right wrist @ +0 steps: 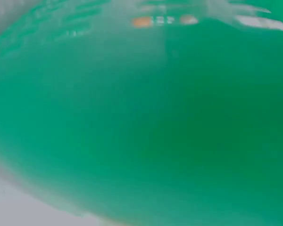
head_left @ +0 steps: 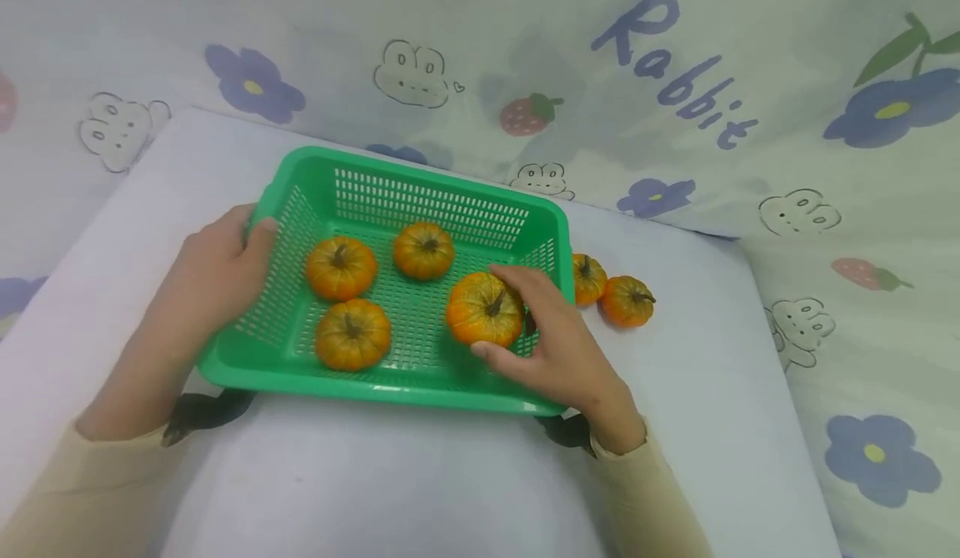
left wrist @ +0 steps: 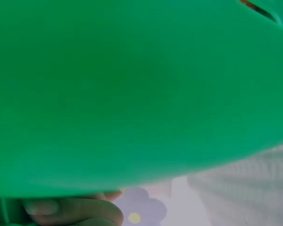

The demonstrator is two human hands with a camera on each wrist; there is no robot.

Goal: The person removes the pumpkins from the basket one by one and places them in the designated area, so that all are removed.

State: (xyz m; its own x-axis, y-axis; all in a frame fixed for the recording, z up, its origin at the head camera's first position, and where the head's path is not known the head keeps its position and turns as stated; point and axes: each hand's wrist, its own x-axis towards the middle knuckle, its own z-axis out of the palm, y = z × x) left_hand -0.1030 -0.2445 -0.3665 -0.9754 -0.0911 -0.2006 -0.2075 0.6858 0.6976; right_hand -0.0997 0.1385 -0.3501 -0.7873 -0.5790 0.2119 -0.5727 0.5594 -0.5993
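Note:
A green plastic basket [head_left: 390, 393] with slotted walls is on the white table. My left hand [head_left: 213, 274] grips its left side, thumb over the rim. In the left wrist view, curled fingers [left wrist: 75, 211] show below the green wall. My right hand [head_left: 562, 349] holds a small orange pumpkin [head_left: 480, 308] between thumb and fingers, inside the basket's right part; whether it touches the bottom I cannot tell. Three more pumpkins lie in the left and middle of the basket, one [head_left: 341, 268] nearest the left wall. The right wrist view is filled by blurred green basket [right wrist: 132, 117].
Two pumpkins sit on the table just outside the basket's right wall, one [head_left: 587, 279] partly hidden by it and the other [head_left: 627, 301] farther right. A printed curtain [head_left: 465, 32] with flowers and rabbits hangs behind the white table [head_left: 720, 391].

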